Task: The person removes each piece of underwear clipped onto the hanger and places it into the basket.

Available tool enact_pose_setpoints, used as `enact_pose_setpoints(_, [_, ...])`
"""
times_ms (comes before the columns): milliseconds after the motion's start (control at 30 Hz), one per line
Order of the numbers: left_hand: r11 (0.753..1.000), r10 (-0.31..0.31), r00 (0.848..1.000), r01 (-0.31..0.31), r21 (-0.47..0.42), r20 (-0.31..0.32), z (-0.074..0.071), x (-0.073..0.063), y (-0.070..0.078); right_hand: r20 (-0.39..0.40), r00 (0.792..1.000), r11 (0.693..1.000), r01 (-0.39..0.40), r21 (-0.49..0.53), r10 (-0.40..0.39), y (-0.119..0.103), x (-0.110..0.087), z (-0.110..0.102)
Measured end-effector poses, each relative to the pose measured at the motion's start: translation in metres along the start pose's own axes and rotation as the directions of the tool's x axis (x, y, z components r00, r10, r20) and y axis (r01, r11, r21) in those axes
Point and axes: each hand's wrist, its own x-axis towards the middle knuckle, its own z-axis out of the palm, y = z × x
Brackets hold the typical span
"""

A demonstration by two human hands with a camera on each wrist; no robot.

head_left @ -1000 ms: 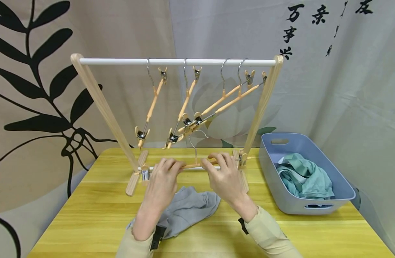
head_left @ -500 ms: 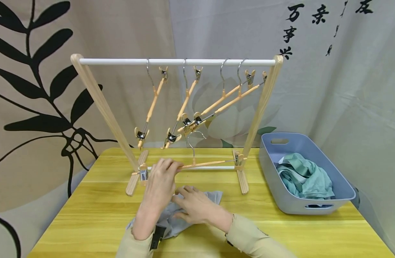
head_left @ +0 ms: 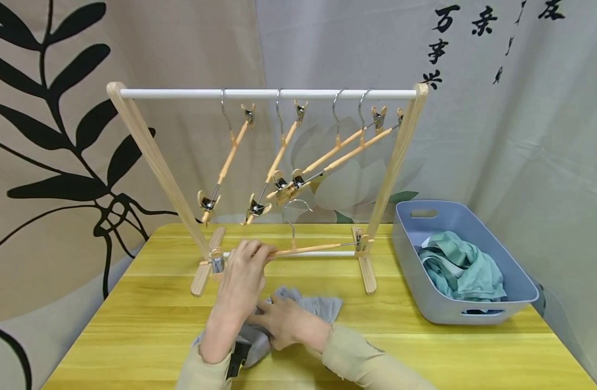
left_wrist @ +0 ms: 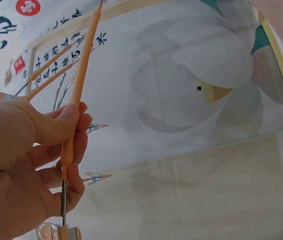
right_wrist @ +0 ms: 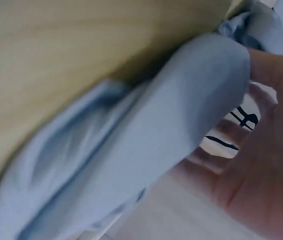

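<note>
My left hand (head_left: 242,284) grips the wooden rod of a clip hanger (head_left: 315,248) left of its metal hook, above the table. In the left wrist view, thumb and fingers wrap the hanger (left_wrist: 81,65) rod, with a metal clip at the lower end. A crumpled grey garment (head_left: 325,307) lies on the table in front of me. On it is my right hand (head_left: 290,320), partly behind the left forearm. The right wrist view shows the thumb and fingers of that hand (right_wrist: 271,165) curled about a fold of the grey garment (right_wrist: 131,135); the fingertips are partly hidden.
Behind my hands stands a wooden rack (head_left: 162,168) with a white rail (head_left: 181,93). Several clip hangers (head_left: 274,157) dangle from it at angles. A blue-grey basket (head_left: 459,315) at the right holds green garments (head_left: 468,268).
My right hand has left the hanger, moved down and left to the grey garment, and shifted its folds. My left hand keeps its hold on the hanger. A hanging hanger swung slightly.
</note>
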Motion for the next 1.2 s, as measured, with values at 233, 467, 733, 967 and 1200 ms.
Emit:
enact_pose_setpoints(233, [1.000,0.008,1.000,-0.008,0.003,-0.027,0.000,-0.001,-0.002,-0.027,0.996,0.997,0.081,-0.008,-0.081,0.007,-0.002,0.010])
enact_pose_setpoints(467, [1.000,-0.006,0.999,0.006,-0.004,-0.043,0.000,-0.001,-0.004,-0.207,0.970,0.912,0.197,0.359,-0.128,0.034,-0.017,0.014])
enact_pose_setpoints(733, [0.999,-0.037,0.998,0.036,-0.012,-0.044,-0.002,-0.001,-0.006,-0.407,0.913,0.771,0.238,0.591,0.031,0.071,-0.059,0.002])
enact_pose_setpoints(967, [0.996,-0.087,0.996,0.087,-0.034,-0.020,-0.005,0.000,-0.008,-0.466,0.863,0.794,0.139,0.591,0.196,0.108,-0.109,-0.020])
enact_pose_setpoints(1200, [0.994,-0.101,0.995,0.100,-0.040,-0.026,-0.008,0.000,-0.010,-0.532,0.734,0.808,-0.038,0.587,0.421,0.149,-0.163,-0.045])
